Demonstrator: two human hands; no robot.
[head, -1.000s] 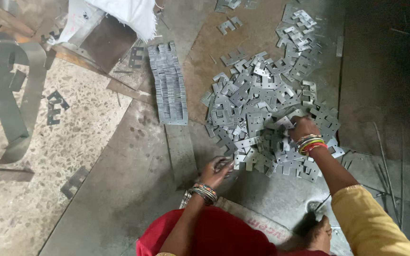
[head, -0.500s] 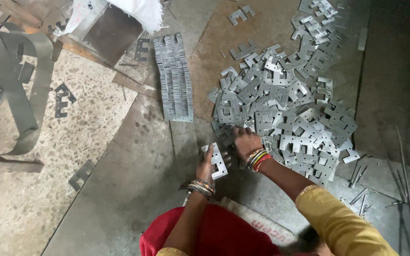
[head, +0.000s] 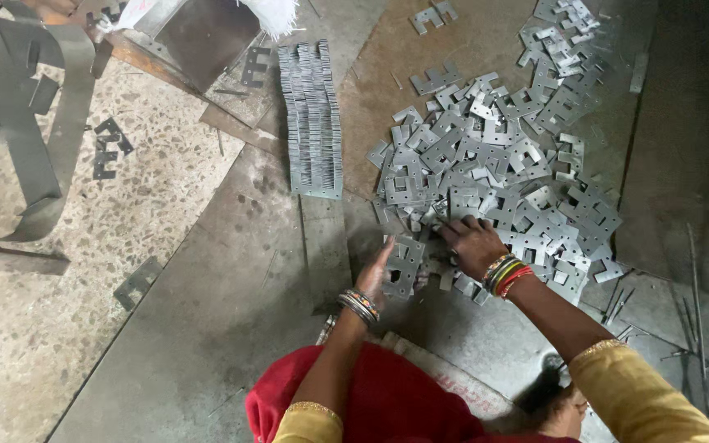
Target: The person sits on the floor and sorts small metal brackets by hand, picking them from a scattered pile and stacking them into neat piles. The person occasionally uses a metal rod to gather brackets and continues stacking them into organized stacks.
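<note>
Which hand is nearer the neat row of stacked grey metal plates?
Left. The left hand holds a small stack of punched grey plates just below the row. The right hand rests farther right, on the loose pile of plates.

We work on the floor [head: 207, 328], part speckled stone at the left, part dull metal sheet. On it lie a loose heap of plates [head: 494, 172], a neat row of plates [head: 312, 119] set on edge beside it, and a few dark offcuts [head: 108, 148]. At the right edge lie what may be thin rods [head: 695, 287].
</note>
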